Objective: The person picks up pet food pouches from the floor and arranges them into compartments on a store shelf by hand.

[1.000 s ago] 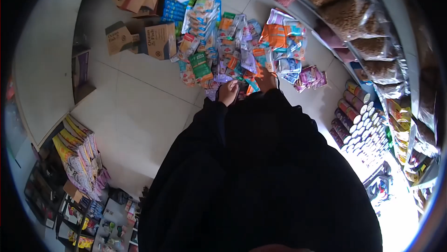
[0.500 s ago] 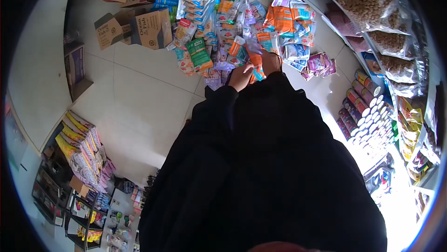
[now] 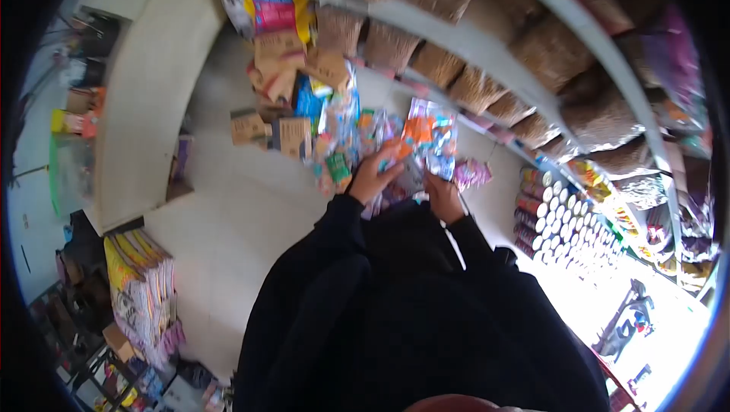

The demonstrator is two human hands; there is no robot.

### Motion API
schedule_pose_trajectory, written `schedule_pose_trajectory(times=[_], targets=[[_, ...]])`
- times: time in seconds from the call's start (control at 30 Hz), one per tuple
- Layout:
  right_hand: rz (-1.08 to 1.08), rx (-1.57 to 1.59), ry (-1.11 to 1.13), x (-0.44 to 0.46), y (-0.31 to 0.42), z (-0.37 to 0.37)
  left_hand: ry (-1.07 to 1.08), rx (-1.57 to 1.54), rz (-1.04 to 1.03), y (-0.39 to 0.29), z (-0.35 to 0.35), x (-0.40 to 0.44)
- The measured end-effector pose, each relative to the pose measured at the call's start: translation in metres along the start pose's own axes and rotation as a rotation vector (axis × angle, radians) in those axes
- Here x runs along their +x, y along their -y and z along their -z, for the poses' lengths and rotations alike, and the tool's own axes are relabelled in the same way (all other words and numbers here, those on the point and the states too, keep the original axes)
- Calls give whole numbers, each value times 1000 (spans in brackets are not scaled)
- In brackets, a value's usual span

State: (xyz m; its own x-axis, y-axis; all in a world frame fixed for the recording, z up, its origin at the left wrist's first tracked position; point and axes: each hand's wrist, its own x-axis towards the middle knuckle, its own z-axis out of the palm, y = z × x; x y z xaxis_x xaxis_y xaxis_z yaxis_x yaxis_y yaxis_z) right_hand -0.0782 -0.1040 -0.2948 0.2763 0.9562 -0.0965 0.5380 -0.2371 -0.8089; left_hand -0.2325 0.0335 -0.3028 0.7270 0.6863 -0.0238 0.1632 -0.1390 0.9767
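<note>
My left hand [image 3: 374, 175] is closed on an orange pouch [image 3: 396, 152], its fingers reaching over the pile. To its right, my right hand [image 3: 444, 197] has its fingers drawn together beside a pale, shiny pouch [image 3: 412, 177]; blur hides what they hold, if anything. Colourful food pouches [image 3: 339, 127] lie in rows and heaps on the floor in front of me. One green pouch [image 3: 338, 165] lies left of my left hand. Orange pouches [image 3: 420, 130] form a stack beyond my hands, and small purple packets [image 3: 473, 174] lie to the right.
Open cardboard boxes [image 3: 293, 136] stand behind the pouches on the left. Shelves of bagged brown kibble [image 3: 471, 89] run along the far right. Stacked cans [image 3: 559, 210] stand at right, and a pile of yellow-and-white bags [image 3: 143, 290] lies at lower left on the tiled floor [image 3: 228, 214].
The view has tilted up, showing more shelves and a large yellow bag. My hands have moved apart, and the orange pouch is now at my left hand.
</note>
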Motion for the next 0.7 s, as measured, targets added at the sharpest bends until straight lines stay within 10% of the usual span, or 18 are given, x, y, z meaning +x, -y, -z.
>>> schedule_pose_trajectory(times=[0.43, 0.7], targets=[[365, 47, -257, -67, 213, 126, 35, -139, -171, -247, 43, -62], [330, 272, -225, -94, 263, 115, 109, -153, -225, -277, 76, -93]])
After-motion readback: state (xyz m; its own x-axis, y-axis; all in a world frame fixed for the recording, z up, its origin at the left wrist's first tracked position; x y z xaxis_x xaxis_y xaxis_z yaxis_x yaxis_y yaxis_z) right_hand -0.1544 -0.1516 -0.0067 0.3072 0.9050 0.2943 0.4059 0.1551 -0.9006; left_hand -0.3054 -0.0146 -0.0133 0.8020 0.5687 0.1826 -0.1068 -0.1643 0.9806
